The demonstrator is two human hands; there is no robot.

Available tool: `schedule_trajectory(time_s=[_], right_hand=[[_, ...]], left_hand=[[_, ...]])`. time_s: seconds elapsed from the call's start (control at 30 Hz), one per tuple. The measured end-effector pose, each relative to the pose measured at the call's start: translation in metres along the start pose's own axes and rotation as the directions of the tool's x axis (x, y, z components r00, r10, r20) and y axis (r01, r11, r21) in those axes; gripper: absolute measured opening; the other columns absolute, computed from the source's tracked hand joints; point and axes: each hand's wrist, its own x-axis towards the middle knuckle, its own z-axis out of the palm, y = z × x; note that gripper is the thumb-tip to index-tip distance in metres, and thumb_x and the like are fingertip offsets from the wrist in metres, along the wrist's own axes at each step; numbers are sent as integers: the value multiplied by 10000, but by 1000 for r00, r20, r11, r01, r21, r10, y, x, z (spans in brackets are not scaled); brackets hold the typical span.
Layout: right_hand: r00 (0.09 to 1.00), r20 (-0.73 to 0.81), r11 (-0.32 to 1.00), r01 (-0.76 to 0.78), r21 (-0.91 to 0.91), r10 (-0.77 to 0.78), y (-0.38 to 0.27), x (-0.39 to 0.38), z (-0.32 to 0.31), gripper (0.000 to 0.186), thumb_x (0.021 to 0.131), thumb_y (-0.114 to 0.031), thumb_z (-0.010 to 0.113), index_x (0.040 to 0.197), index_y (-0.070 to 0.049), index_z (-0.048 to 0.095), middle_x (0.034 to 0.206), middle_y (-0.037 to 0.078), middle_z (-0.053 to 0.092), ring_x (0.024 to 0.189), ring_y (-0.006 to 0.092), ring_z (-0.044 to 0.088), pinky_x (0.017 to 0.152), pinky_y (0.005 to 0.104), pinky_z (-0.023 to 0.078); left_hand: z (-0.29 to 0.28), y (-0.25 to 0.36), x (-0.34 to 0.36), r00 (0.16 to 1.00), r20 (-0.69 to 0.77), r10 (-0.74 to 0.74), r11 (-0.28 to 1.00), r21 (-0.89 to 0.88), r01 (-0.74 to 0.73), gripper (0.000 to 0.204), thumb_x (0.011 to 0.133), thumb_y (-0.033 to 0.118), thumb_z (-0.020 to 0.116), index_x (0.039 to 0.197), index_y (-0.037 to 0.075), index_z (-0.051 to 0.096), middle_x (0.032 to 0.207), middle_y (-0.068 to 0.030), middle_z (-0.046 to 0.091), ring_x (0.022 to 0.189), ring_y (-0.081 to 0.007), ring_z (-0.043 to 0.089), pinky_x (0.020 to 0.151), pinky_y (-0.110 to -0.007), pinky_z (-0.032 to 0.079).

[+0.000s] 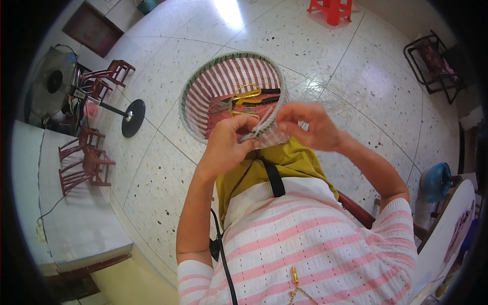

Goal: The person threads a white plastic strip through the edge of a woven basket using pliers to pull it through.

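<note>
A round woven basket [201, 76] with red and white stripes and a pale bound rim rests at my lap, over yellow-green trousers [305, 157]. My left hand [231, 140] grips its near rim, fingers inside and thumb outside. Just right of that rim, my right hand [307, 124] is closed in a pinch; what it holds is too small to make out. A narrow pale strip [268, 116] stands up from the rim between both hands. Inside the basket lie scissors [219, 105] with yellow handles and a dark-handled tool [269, 92].
Thin clear strands [333, 104] spread over the speckled tile floor to the right. A standing fan [133, 118] and several small wooden chairs [95, 165] are at the left. A red stool [333, 11] stands far ahead, a folded chair [432, 63] and blue bin [434, 180] at right.
</note>
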Motion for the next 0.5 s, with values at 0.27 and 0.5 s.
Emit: schedule_trajectory(time_s=[0.27, 0.5], right_hand=[[990, -129, 998, 53, -34, -57, 15, -15, 45, 134, 894, 33, 687, 1022, 17, 651, 814, 75, 672, 718, 65, 610, 627, 239, 494], [971, -237, 999, 45, 8, -42, 3, -14, 50, 175, 915, 20, 664, 1080, 22, 608, 827, 63, 684, 704, 68, 624, 591, 240, 509]], left_hand=[[-6, 0, 2, 1000, 24, -15, 990, -143, 18, 380, 766, 29, 797, 1125, 10, 671, 890, -14, 665, 888, -125, 622, 866, -274, 497], [-10, 2, -3, 999, 38, 12, 981, -193, -4, 459, 774, 67, 825, 1192, 8, 645, 1082, -22, 656, 979, -99, 608, 926, -280, 522]])
